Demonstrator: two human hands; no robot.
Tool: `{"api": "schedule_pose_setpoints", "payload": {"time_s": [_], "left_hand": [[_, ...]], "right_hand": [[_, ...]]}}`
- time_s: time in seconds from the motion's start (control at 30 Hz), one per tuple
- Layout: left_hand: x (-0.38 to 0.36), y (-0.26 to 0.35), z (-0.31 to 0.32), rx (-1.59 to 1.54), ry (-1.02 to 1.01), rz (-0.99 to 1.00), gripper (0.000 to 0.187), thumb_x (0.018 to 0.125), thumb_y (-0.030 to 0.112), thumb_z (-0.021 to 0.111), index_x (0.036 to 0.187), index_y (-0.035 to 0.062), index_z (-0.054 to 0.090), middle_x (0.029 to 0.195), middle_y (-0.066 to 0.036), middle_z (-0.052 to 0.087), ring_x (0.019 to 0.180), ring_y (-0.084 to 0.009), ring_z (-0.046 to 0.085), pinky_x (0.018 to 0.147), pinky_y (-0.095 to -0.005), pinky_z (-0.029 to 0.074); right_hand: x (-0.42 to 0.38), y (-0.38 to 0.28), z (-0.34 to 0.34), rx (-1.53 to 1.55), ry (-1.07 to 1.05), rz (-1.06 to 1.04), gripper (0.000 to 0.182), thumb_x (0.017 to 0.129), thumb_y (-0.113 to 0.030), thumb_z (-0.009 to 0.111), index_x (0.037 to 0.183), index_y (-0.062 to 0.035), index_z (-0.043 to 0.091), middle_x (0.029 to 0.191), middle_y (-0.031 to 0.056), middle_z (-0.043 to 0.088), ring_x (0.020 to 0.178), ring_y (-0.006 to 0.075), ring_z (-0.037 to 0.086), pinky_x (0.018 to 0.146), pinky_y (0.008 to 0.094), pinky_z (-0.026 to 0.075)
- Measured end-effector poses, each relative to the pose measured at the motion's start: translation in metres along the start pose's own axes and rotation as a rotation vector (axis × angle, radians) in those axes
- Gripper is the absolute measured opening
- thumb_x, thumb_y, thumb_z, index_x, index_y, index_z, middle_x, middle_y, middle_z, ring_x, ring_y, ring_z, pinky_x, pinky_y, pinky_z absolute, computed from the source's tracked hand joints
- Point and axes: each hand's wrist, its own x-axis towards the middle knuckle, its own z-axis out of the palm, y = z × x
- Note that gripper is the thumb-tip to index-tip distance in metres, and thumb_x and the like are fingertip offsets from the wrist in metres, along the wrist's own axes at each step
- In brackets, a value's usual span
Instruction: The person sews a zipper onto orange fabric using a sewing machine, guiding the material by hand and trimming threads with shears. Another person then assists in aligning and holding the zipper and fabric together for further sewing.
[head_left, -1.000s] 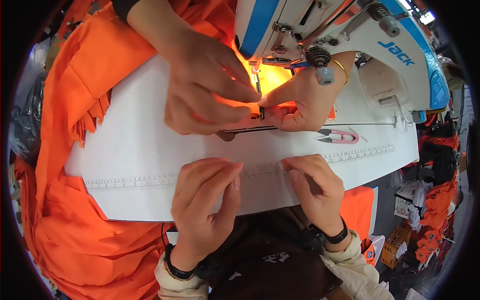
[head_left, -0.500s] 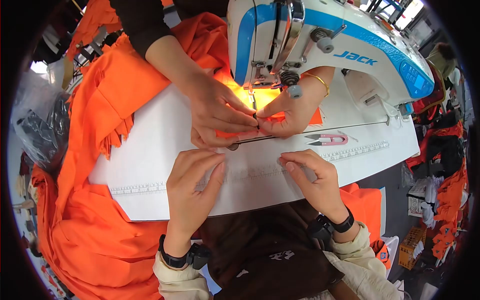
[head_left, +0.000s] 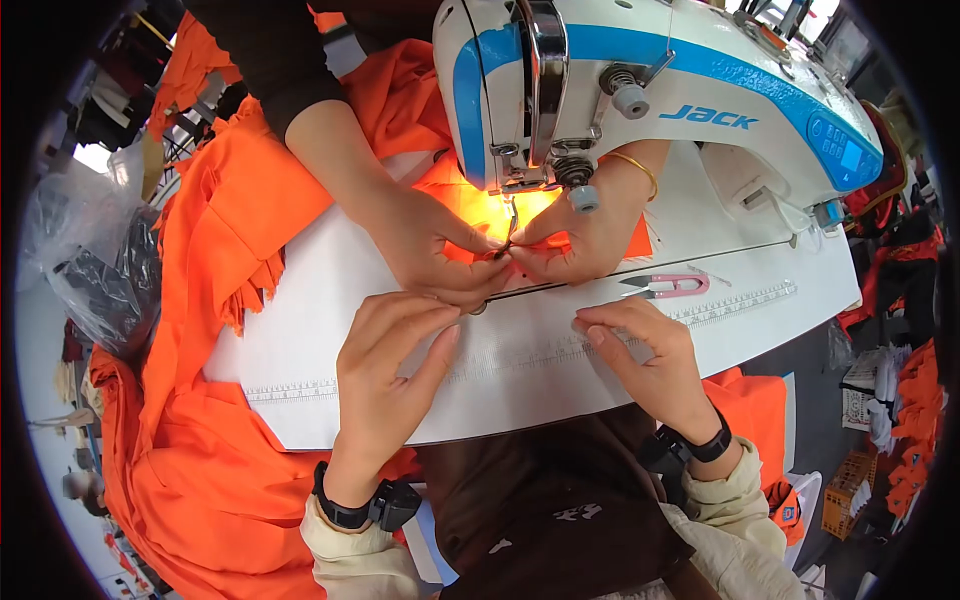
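Note:
My left hand (head_left: 392,372) rests at the near edge of the white sewing table (head_left: 540,395), thumb apart from the fingers and nothing held. Across from it, my right hand (head_left: 645,350) is loosely curved and empty, its fingertips over the ruler strip (head_left: 730,302). Beyond them, another person's two hands (head_left: 425,245) pinch a small dark strip (head_left: 511,232) under the needle of a white and blue sewing machine (head_left: 600,55). Orange fabric (head_left: 455,200) lies lit beneath the needle. What the strip is, I cannot make out.
Pink-handled thread snips (head_left: 680,286) lie right of the other person's hands. Orange cloth (head_left: 215,270) drapes over the table's left side. A plastic bag (head_left: 95,260) stands far left, and a yellow crate (head_left: 848,495) sits on the floor at right.
The other person's fingertips have closed in on the dark strip, which now looks bent. The view has shifted slightly; my own hands keep nearly the same pose.

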Motion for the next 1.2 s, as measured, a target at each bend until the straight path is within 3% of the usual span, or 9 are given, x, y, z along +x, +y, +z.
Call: {"api": "schedule_pose_setpoints", "payload": {"time_s": [0.33, 0.4, 0.43, 0.5, 0.53, 0.6, 1.2], "left_hand": [[0.0, 0.011, 0.006, 0.053, 0.038, 0.041, 0.022, 0.078, -0.006, 0.077, 0.099, 0.0007, 0.074, 0.1, -0.009, 0.072, 0.091, -0.0274, 0.064, 0.079, -0.0355, 0.052], [-0.008, 0.015, 0.009, 0.085, 0.026, 0.064, 0.023, 0.077, -0.006, 0.077, 0.099, 0.001, 0.074, 0.1, -0.009, 0.071, 0.091, -0.0277, 0.064, 0.079, -0.0361, 0.052], [-0.015, 0.016, 0.012, 0.092, 0.014, 0.078, 0.024, 0.076, -0.005, 0.078, 0.099, 0.0013, 0.074, 0.1, -0.008, 0.071, 0.091, -0.0279, 0.064, 0.079, -0.0366, 0.052], [-0.031, 0.013, 0.023, 0.079, -0.016, 0.091, 0.027, 0.074, -0.004, 0.079, 0.1, 0.0023, 0.073, 0.1, -0.007, 0.07, 0.091, -0.0274, 0.064, 0.079, -0.0371, 0.052], [-0.038, 0.011, 0.03, 0.08, -0.021, 0.09, 0.027, 0.074, -0.004, 0.079, 0.1, 0.0023, 0.073, 0.1, -0.007, 0.07, 0.091, -0.0274, 0.064, 0.079, -0.0371, 0.052], [-0.049, 0.011, 0.041, 0.027, -0.044, -0.006, 0.025, 0.075, -0.008, 0.076, 0.098, 0.0004, 0.074, 0.1, -0.01, 0.071, 0.091, -0.0286, 0.065, 0.079, -0.0366, 0.053], [-0.051, 0.012, 0.042, 0.01, -0.044, -0.07, 0.023, 0.073, -0.006, 0.079, 0.095, 0.0025, 0.075, 0.099, -0.007, 0.071, 0.093, -0.0265, 0.064, 0.079, -0.0355, 0.053]], "right_hand": [[0.0, 0.002, 0.009, 0.074, 0.035, -0.002, 0.02, 0.093, 0.005, 0.065, 0.111, -0.0001, 0.072, 0.098, 0.008, 0.073, 0.087, 0.0174, 0.067, 0.079, 0.0285, 0.052], [-0.007, 0.001, 0.016, 0.064, 0.082, -0.002, 0.025, 0.083, 0.008, 0.071, 0.107, -0.0004, 0.072, 0.097, 0.0123, 0.071, 0.085, 0.0279, 0.067, 0.075, 0.0344, 0.054], [-0.011, 0.005, 0.02, 0.065, 0.081, -0.001, 0.025, 0.083, 0.008, 0.071, 0.107, -0.0004, 0.072, 0.097, 0.0123, 0.071, 0.085, 0.0279, 0.067, 0.075, 0.0344, 0.054], [-0.018, 0.014, 0.029, -0.13, 0.18, -0.192, 0.031, 0.078, 0.01, 0.073, 0.107, -0.0003, 0.071, 0.096, 0.0116, 0.071, 0.084, 0.0286, 0.066, 0.074, 0.0354, 0.053], [-0.017, 0.014, 0.03, -0.127, 0.181, -0.187, 0.031, 0.078, 0.01, 0.073, 0.107, -0.0003, 0.071, 0.096, 0.0116, 0.071, 0.084, 0.0286, 0.066, 0.074, 0.0354, 0.053], [-0.016, 0.012, 0.032, -0.245, 0.228, -0.324, 0.035, 0.075, 0.01, 0.074, 0.107, 0.0003, 0.07, 0.096, 0.0103, 0.071, 0.085, 0.0283, 0.066, 0.074, 0.036, 0.053], [-0.017, 0.011, 0.036, -0.362, 0.22, -0.343, 0.033, 0.076, 0.008, 0.076, 0.108, 0.0017, 0.069, 0.097, 0.0089, 0.071, 0.087, 0.0261, 0.066, 0.075, 0.0359, 0.052]]}}
